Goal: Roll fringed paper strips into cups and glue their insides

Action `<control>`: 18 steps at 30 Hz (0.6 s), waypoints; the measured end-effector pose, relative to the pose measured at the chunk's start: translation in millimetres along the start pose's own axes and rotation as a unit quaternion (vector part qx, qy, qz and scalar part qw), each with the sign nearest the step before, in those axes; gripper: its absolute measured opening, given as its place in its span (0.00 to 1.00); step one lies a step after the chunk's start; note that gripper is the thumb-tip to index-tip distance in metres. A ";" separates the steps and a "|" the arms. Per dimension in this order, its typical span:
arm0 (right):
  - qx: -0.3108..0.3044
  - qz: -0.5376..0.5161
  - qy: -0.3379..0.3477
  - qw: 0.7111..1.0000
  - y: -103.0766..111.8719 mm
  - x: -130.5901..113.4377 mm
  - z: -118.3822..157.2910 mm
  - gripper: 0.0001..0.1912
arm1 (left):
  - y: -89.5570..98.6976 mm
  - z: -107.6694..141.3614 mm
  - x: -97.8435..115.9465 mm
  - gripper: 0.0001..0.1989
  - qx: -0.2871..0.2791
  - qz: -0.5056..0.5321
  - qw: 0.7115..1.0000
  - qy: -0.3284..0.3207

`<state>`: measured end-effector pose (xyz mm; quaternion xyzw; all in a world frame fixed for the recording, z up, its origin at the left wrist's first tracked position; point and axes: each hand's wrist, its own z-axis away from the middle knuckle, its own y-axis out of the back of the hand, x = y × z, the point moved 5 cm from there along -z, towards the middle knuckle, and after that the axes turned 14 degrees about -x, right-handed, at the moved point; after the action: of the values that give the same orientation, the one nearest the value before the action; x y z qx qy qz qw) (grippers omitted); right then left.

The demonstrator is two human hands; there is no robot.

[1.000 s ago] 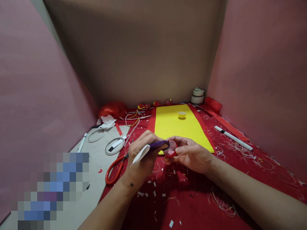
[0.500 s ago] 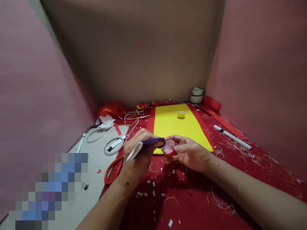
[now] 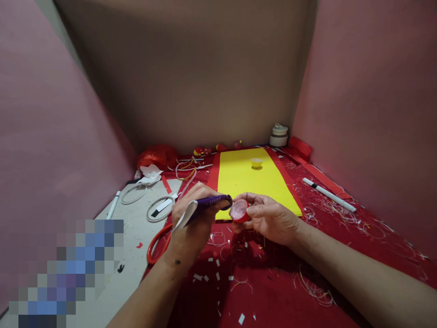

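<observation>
My left hand (image 3: 194, 218) is closed around a purple squeeze tube (image 3: 211, 202) with a flat whitish tail end. The tube slopes up to the right, its front end close to the rim of a small red cup (image 3: 241, 211). Between the thumb and fingers of my right hand (image 3: 269, 216), the cup is tipped so that its pale, ridged inside faces me. Whether tube and cup touch, I cannot tell. Beyond both hands, a small yellow cup (image 3: 256, 163) stands on a yellow ridged sheet (image 3: 249, 184).
Red-handled scissors (image 3: 157, 243) lie partly behind my left wrist. Pale rings (image 3: 160, 209) rest on a grey board at left. A white pen (image 3: 329, 195) lies at right among thin strip curls. Walls flank both sides; a lidded white container (image 3: 279, 135) stands at the back.
The view has shifted slightly, and the hands sit a little further left in it. Both grips are the same, with the tube still close to the red cup's rim.
</observation>
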<state>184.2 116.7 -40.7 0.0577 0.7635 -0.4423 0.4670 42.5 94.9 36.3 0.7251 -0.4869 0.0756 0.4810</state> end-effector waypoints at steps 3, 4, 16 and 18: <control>-0.001 0.000 -0.001 1.000 0.6 0.8 -0.4 0.15 | 0.1 0.1 0.2 0.06 0.000 -0.002 1.000 0.001; -0.003 0.001 0.000 1.000 0.6 0.8 -0.6 0.15 | -0.1 0.0 0.0 0.06 -0.002 -0.002 1.000 0.001; 0.002 0.006 0.008 1.000 -1.0 -1.9 -1.1 0.14 | -1.4 -1.1 1.4 0.05 -0.012 -0.005 1.000 0.008; -0.004 0.005 0.011 1.000 -1.9 -2.7 -1.5 0.13 | -1.1 -1.5 1.9 0.06 -0.013 -0.015 1.000 0.005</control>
<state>183.7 117.6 -37.2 0.0648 0.7701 -0.4360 0.4612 44.8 95.0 37.6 0.7253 -0.4751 0.0653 0.4940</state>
